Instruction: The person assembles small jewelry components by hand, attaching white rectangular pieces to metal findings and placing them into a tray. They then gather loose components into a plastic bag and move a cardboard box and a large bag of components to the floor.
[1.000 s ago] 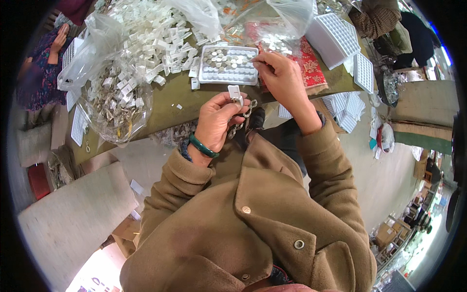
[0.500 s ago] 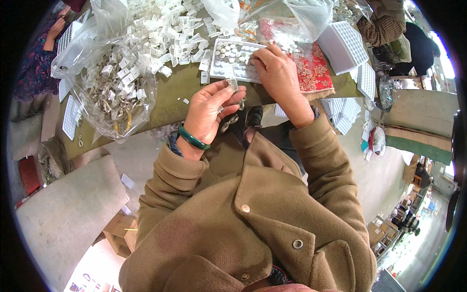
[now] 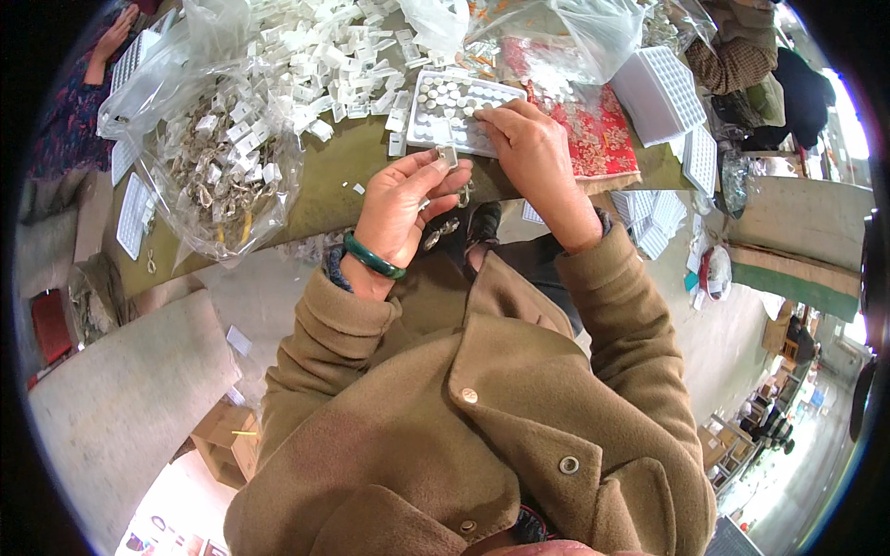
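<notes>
My left hand is closed at the table's near edge, pinching a small clear plastic case between thumb and fingers. Metal chain links dangle below that hand. A white tray with round pockets lies just beyond, holding several small white discs, mostly in its left and far part. My right hand reaches over the tray's right side with thumb and fingertips pressed together. Whatever is between those fingertips is too small to make out.
Clear and white plastic cases are heaped behind the tray. At left stands an open clear bag of cases and chains. A red patterned cloth and stacked white trays lie to the right. Another person's hand shows far left.
My right hand has drawn slightly toward me over the tray, its fingers now closer together. My left hand still holds the case in nearly the same place.
</notes>
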A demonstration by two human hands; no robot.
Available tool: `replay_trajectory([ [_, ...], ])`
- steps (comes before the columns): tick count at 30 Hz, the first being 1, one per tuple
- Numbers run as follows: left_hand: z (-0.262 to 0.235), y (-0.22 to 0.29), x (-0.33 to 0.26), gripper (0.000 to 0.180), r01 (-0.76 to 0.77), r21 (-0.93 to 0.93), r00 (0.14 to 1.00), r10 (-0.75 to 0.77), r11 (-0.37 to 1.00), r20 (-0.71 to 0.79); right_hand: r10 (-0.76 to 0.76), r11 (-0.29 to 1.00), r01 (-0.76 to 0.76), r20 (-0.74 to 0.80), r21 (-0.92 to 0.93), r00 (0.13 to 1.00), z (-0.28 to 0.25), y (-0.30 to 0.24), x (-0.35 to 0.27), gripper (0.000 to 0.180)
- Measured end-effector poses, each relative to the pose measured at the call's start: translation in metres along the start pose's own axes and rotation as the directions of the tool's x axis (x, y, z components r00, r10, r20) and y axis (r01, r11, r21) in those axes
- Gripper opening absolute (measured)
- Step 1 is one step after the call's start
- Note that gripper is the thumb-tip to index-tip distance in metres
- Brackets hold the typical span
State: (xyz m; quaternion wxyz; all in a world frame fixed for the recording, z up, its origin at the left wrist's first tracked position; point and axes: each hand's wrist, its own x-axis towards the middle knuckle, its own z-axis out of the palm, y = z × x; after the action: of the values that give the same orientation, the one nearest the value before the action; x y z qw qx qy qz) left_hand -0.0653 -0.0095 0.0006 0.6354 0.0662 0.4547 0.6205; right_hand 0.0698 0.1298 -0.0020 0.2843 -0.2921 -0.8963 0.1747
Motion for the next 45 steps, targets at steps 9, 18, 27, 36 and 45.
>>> replay_trajectory([
  [9,0.000,-0.006,0.004,0.021,-0.035,-0.009,0.999,0.035,0.999,-0.002,-0.046,0.998,0.052,0.136,-0.036,0.990,-0.008,0.004,0.014,0.011],
  [18,0.003,-0.009,0.000,0.022,-0.069,0.057,0.997,0.071,0.996,-0.022,0.005,0.979,-0.021,0.075,0.204,0.997,-0.023,-0.009,0.002,0.014],
  [27,0.012,-0.016,-0.003,0.028,-0.188,0.248,0.982,0.183,0.950,0.044,-0.023,0.974,0.010,0.055,0.227,0.998,-0.024,-0.035,-0.024,0.013],
  [36,0.007,-0.015,-0.008,0.028,-0.112,0.124,0.994,0.112,0.986,0.006,0.012,0.929,-0.060,0.130,0.366,0.991,-0.026,-0.036,-0.026,0.007],
  [45,-0.001,-0.005,-0.002,0.017,-0.064,0.095,0.996,0.070,0.993,-0.063,0.070,0.975,-0.039,-0.138,0.218,0.988,-0.007,-0.014,0.004,0.012],
])
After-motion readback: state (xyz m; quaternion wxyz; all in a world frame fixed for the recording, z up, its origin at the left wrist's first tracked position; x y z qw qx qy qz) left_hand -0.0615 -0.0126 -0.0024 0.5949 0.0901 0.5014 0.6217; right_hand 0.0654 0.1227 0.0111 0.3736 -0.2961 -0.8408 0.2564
